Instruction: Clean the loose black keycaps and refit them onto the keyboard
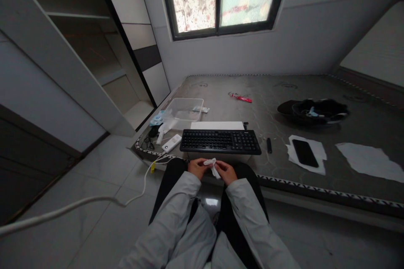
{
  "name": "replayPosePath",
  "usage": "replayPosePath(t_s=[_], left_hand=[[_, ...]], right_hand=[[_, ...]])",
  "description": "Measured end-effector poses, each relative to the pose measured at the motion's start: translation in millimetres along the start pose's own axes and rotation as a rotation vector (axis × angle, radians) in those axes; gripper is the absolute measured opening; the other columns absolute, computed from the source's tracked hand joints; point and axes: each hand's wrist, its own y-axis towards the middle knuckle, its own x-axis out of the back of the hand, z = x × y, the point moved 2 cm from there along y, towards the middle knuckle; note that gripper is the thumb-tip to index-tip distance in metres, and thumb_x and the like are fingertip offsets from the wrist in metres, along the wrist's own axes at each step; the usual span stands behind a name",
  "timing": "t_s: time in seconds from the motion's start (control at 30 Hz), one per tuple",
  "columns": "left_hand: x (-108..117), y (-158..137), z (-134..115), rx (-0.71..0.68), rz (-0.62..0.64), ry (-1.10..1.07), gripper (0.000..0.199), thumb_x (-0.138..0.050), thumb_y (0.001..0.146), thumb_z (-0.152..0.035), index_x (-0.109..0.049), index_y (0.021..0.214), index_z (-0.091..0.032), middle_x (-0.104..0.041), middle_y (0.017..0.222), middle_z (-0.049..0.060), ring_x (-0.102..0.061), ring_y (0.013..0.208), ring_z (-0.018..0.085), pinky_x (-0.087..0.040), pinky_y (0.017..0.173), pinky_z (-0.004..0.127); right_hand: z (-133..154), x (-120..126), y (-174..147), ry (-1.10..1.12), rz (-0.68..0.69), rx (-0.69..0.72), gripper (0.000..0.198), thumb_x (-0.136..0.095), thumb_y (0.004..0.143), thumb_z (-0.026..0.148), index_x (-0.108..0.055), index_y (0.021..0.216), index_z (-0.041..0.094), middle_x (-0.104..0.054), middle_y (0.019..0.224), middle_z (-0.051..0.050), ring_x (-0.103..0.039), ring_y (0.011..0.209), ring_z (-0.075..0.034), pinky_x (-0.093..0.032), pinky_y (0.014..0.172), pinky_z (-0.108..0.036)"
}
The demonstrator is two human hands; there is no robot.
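Crumpled white tissue (215, 168), pinched between the fingers of both hands (227, 172), near a black keyboard (217, 141)

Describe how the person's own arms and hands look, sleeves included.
Both sleeves are long, creased and light grey, ending near the wrists, with no markings visible. The left hand and right hand are bare: no gloves show.

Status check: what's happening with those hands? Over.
Left hand and right hand both holding crumpled white tissue. Black keyboard just beyond the hands. Nothing visibly blocking them.
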Motion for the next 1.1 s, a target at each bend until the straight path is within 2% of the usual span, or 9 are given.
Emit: replayPosePath(t_s=[0.17,0.33,0.47,0.7,1.0,1.1], left_hand=[[-3,-2,0,-0.043,0.04,0.041,0.025,-0.071,0.056,-0.028,-0.071,0.077,-0.015,-0.07,0.071,0.005,-0.062,0.065,0.019,-0.05,0.059,0.027],[-3,-7,-9,-0.172,0.066,0.145,0.017,-0.064,0.064,-0.025,-0.07,0.077,-0.017,-0.07,0.074,0.004,-0.062,0.07,0.018,-0.048,0.066,0.025],[-2,-9,-17,-0.221,0.054,0.205,0.015,-0.062,0.065,-0.024,-0.069,0.077,-0.018,-0.069,0.073,0.002,-0.061,0.069,0.017,-0.047,0.066,0.024],[-2,-5,-13,-0.145,0.031,0.125,0.015,-0.064,0.063,-0.024,-0.068,0.076,-0.018,-0.068,0.073,0.002,-0.061,0.072,0.018,-0.047,0.069,0.026],[-3,-1,-1,-0.165,0.065,0.112,0.019,-0.064,0.064,-0.027,-0.067,0.08,-0.017,-0.067,0.074,0.003,-0.061,0.071,0.018,-0.047,0.067,0.026],[-2,0,1,-0.165,0.046,0.151,0.02,-0.064,0.064,-0.029,-0.067,0.081,-0.017,-0.068,0.076,0.003,-0.061,0.072,0.018,-0.046,0.069,0.027]], right_hand=[[1,3,0,-0.026,-0.091,-0.007,0.037,-0.068,0.06,0.045,-0.067,0.082,0.016,-0.069,0.083,-0.007,-0.063,0.079,-0.022,-0.048,0.075,-0.035],[-11,2,2,0.047,-0.039,-0.106,0.042,-0.067,0.059,0.049,-0.065,0.084,0.015,-0.069,0.078,-0.007,-0.063,0.071,-0.021,-0.05,0.066,-0.032],[-11,3,3,0.04,-0.025,-0.101,0.042,-0.069,0.057,0.047,-0.066,0.084,0.014,-0.069,0.079,-0.007,-0.063,0.071,-0.02,-0.049,0.068,-0.032],[8,3,-2,-0.032,-0.01,-0.05,0.044,-0.067,0.058,0.051,-0.068,0.083,0.015,-0.069,0.081,-0.007,-0.062,0.075,-0.023,-0.048,0.068,-0.033],[-4,4,1,0.074,-0.026,-0.09,0.044,-0.065,0.06,0.052,-0.067,0.086,0.017,-0.069,0.076,-0.005,-0.063,0.07,-0.021,-0.048,0.061,-0.029],[1,2,0,0.067,-0.048,-0.025,0.047,-0.066,0.061,0.049,-0.063,0.097,0.019,-0.069,0.084,-0.005,-0.062,0.076,-0.021,-0.048,0.064,-0.03]])
